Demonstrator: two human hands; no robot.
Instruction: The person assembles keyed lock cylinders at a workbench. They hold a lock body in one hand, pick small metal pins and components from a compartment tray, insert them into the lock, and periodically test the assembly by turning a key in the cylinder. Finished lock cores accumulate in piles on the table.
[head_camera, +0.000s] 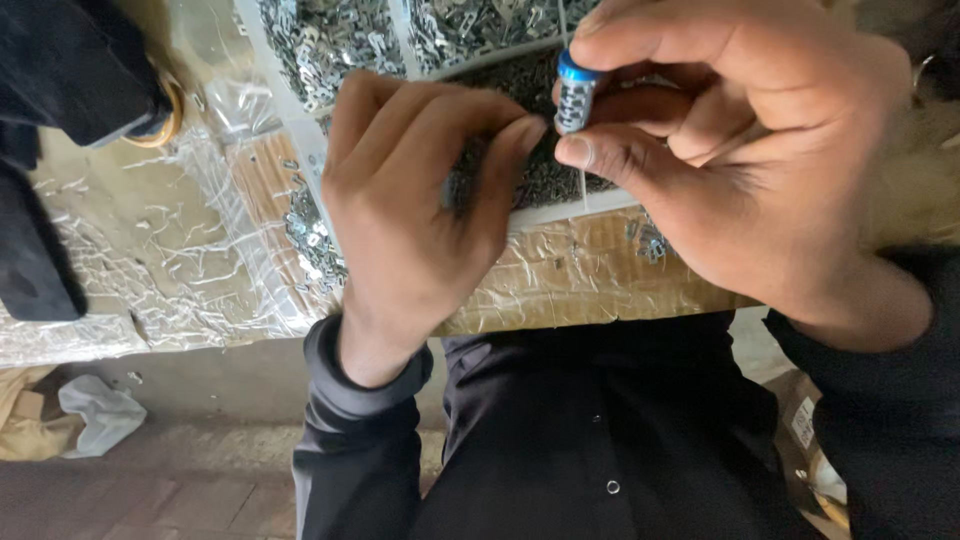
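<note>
Two hands met over the near edge of a white divided tray (560, 212) that sat on a counter (180, 250) wrapped in clear plastic film. The right hand (760, 150) held a small cylinder (575, 92) with a blue cap and a silvery, patterned body, pinched between thumb and forefinger, upright and slightly tilted, just above the tray's dark middle compartment. The left hand (420, 190) was curled in a narrow pinch, its fingertips (525, 135) right beside the lower end of the cylinder; whether they touched it, or held some tiny part of their own, could not be told.

The cylinder looked light and stiff, small enough to be lost between the fingers. Its smooth shiny side was probably slippery, so a hold across the body just under the cap, where the right thumb and forefinger already sat, seemed the surest. The cap end looked like the better purchase for twisting or pressing.

The tray's compartments held heaps of small metal parts (330, 40), shiny in the far sections and darker in the near one. A few loose pieces (310, 235) lay spilled on the film at the tray's left corner. Dark cloth (60, 70) lay at the far left of the counter, with a brass-coloured ring (165, 120) beside it.
</note>
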